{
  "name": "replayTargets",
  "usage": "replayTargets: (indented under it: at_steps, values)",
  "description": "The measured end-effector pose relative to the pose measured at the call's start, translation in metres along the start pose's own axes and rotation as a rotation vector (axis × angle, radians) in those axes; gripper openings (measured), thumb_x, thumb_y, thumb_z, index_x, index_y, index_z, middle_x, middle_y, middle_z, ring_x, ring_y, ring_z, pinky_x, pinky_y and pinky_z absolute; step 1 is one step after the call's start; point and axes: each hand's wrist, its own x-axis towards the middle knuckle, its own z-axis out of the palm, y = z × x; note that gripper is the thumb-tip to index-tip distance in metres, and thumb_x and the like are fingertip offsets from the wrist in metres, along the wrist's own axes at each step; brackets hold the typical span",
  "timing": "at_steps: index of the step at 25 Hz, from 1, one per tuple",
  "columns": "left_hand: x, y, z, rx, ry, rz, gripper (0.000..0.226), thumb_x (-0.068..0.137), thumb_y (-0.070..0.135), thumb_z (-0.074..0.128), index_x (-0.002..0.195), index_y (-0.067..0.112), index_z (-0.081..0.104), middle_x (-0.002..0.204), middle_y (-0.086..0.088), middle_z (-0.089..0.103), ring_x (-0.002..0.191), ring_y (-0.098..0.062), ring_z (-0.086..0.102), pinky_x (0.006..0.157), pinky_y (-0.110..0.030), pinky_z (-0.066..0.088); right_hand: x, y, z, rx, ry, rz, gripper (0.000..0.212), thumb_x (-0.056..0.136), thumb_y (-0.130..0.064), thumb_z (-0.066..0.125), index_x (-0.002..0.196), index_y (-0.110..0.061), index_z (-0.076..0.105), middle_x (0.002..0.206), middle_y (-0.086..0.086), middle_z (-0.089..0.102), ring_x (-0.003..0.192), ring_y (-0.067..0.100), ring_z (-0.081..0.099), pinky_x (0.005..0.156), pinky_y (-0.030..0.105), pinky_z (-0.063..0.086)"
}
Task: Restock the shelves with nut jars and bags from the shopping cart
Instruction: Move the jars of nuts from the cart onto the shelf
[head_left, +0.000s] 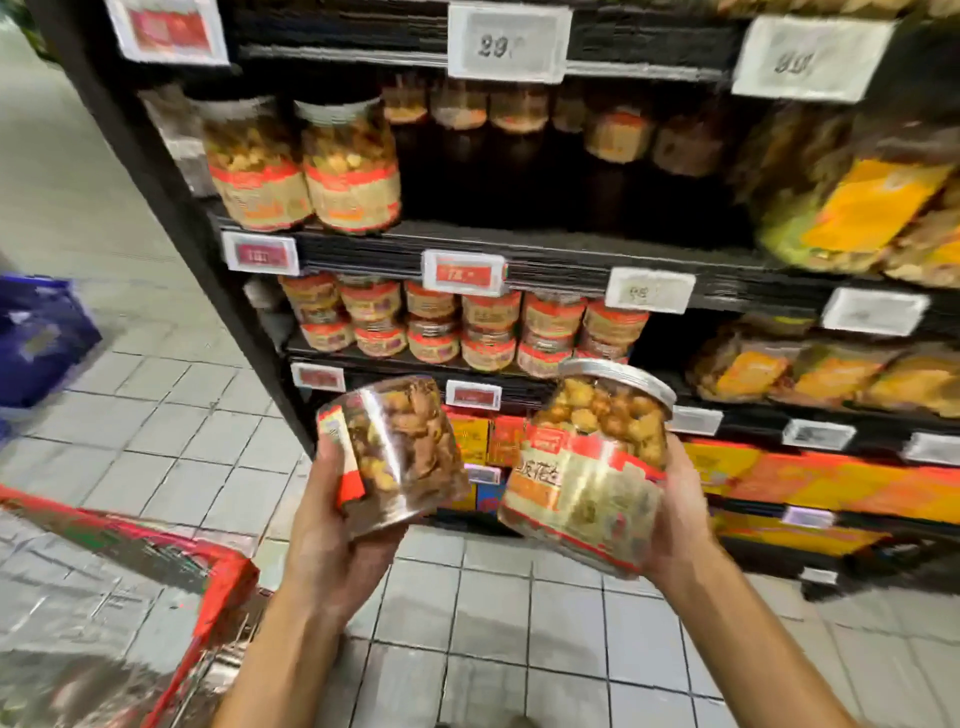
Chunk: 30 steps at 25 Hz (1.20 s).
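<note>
We stand in a shop aisle on a grey tiled floor (519, 649), facing black shelves (519, 241). Our left hand (332, 535) curls round a clear jar (400, 452) tipped sideways, full of brown nuts. Our right hand (680, 525) grips a second jar (587, 467), which has a silver lid and a red-and-cream label and is filled with paler, rounder nuts. Both are held in the air before the lower shelves, near each other but apart. Two tall jars (306, 166) of mixed nuts stand above stacked small jars (467, 332). Bags (857, 208) fill the right. The red shopping cart (223, 566) sits lower left.
</note>
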Motion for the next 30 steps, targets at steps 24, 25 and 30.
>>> replayTargets:
  at_steps: [24,25,30]
  values:
    - [0.215,-0.002,0.165,0.772,-0.048,0.578,0.074,0.059,0.052,0.073,0.114,0.010,0.045,0.101,0.003,0.063,0.090,-0.005,0.064,0.080,-0.022,0.052,0.054,-0.084,0.016,0.134,-0.016,-0.277,0.046,0.090,-0.040,0.039,0.065,-0.018,0.071,0.066,0.003,0.070,0.057,0.018,0.068,0.054,0.028,0.057]
    - [0.223,-0.014,0.178,0.836,-0.042,0.591,0.077,0.060,0.052,0.074,0.116,0.009,0.044,0.105,0.000,0.062,0.095,-0.009,0.063,0.084,-0.025,0.051,0.054,-0.090,0.010,0.129,0.009,-0.285,0.047,0.091,-0.040,0.039,0.063,-0.018,0.071,0.064,0.002,0.070,0.056,0.018,0.068,0.052,0.029,0.057]
    - [0.255,-0.071,0.214,1.110,0.037,0.665,0.091,0.067,0.056,0.074,0.129,0.002,0.036,0.125,-0.011,0.052,0.115,-0.023,0.054,0.093,-0.035,0.047,0.054,-0.123,-0.016,0.120,0.045,-0.357,0.040,0.094,-0.041,0.036,0.077,-0.021,0.067,0.069,0.001,0.071,0.062,0.017,0.069,0.059,0.028,0.057]
